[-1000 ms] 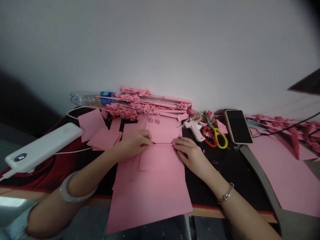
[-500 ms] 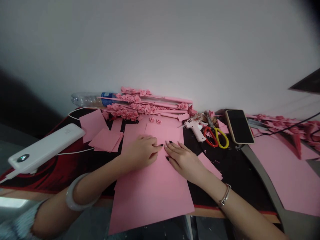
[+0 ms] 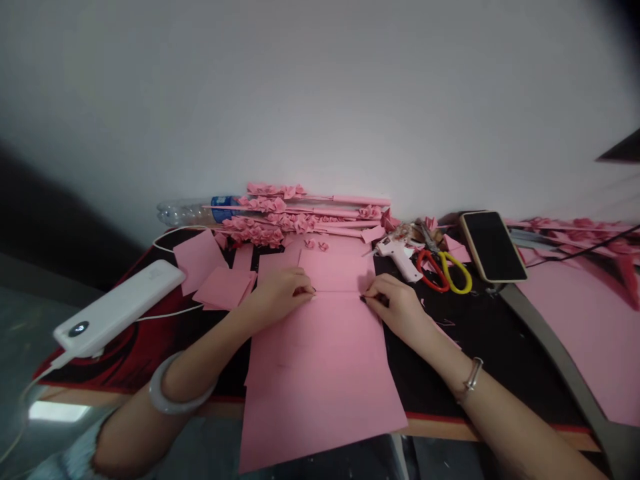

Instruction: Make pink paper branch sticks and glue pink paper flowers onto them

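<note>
Between my hands is a pink paper sheet (image 3: 333,272), its near edge making a straight line across. My left hand (image 3: 283,293) pinches this edge at the left with thumb and fingertips. At the right end of the same line, my right hand (image 3: 397,303) has thumb and index finger pressed together on the paper. Under both lies a larger pink sheet (image 3: 325,387), which hangs past the table's front edge. Two small pink paper flowers (image 3: 317,246) rest just beyond the sheet.
Pink paper flower stems (image 3: 280,220) lie along the wall beside a plastic bottle (image 3: 185,212). To the right are a glue gun (image 3: 400,259), scissors (image 3: 457,273) and a phone (image 3: 493,245). Paper squares (image 3: 225,288) and a white power bank (image 3: 120,307) are at left.
My hands, which lay close together with flat fingers on the paper, have moved apart to its two sides and closed into pinches. The whole view has shifted slightly.
</note>
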Tool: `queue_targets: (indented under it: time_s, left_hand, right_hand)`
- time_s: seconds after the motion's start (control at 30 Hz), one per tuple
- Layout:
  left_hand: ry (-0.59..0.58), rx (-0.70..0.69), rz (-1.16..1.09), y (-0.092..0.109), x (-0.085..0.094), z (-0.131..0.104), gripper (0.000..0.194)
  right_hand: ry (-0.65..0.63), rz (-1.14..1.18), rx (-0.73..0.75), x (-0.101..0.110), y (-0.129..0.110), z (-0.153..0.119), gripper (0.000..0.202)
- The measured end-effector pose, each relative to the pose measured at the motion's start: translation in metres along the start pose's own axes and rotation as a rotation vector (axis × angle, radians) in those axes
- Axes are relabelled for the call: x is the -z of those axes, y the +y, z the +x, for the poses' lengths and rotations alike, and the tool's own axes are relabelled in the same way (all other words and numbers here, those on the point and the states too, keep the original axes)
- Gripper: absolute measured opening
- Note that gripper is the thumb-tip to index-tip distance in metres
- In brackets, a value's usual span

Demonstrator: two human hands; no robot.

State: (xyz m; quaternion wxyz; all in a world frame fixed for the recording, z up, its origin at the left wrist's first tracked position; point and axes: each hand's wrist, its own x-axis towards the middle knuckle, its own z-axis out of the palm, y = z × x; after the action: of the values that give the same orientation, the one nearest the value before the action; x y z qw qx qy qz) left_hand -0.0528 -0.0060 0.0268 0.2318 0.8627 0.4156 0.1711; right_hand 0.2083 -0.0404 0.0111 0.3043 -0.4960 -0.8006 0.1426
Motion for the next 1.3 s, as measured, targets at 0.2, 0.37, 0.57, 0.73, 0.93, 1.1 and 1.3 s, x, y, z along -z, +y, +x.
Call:
queue_targets:
  time_s: [0.2, 0.37, 0.57, 0.73, 0.93, 1.1, 1.3]
  left_hand:
    - [0.023, 0.038, -0.014, -0.002, -0.001, 0.001, 0.005]
    - [0.015, -0.050, -0.010, -0.003, -0.002, -0.001, 0.013]
    - [-0.014, -0.178, 0.153, -0.001, 0.004, -0.005, 0.025]
    - [-0.034, -0.250, 0.230, 0.010, -0.004, -0.003, 0.017]
    - [0.010, -0.284, 0.262, 0.020, -0.019, -0.004, 0.016]
    - [0.014, -0.142, 0.236, 0.013, -0.008, -0.006, 0.020]
    - [-0.023, -0.138, 0.133, -0.004, 0.004, -0.006, 0.022]
  right_hand:
    - [-0.031, 0.081, -0.115, -0.003, 0.007, 0.002, 0.018]
    - [-0.019, 0.082, -0.046, -0.002, -0.002, 0.001, 0.017]
    - [-0.092, -0.172, 0.160, 0.005, -0.016, -0.005, 0.020]
    - [-0.254, -0.311, 0.261, -0.010, -0.028, -0.013, 0.036]
    - [-0.310, -0.388, 0.199, -0.018, -0.041, -0.014, 0.043]
    - [-0.325, -0.448, 0.090, 0.008, -0.038, -0.011, 0.029]
    - [-0.326, -0.472, 0.089, 0.018, -0.027, -0.011, 0.019]
